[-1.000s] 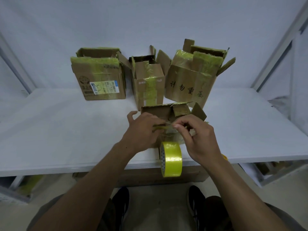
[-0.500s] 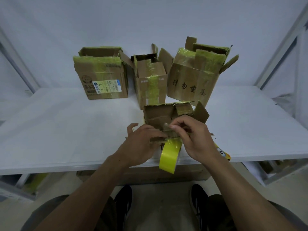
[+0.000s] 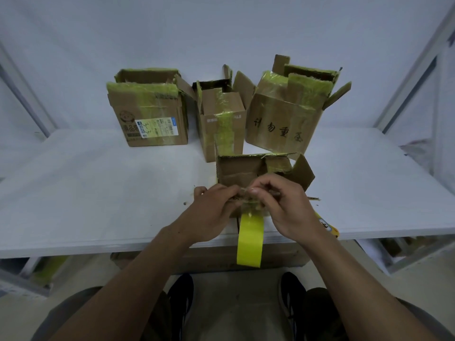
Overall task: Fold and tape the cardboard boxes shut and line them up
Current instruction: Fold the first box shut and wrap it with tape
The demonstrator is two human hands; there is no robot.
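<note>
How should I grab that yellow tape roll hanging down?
Probably pinch the tape roll across its two flat faces, coming from below. It hangs edge-on past the table edge, so both faces look free, while the left hand and right hand, gripping the box, crowd its top.

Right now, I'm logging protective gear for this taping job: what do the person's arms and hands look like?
The left arm and right arm are bare, with no sleeves in view. The left hand and right hand wear no gloves. No watch, bracelet or ring shows on the wrists or fingers.
</note>
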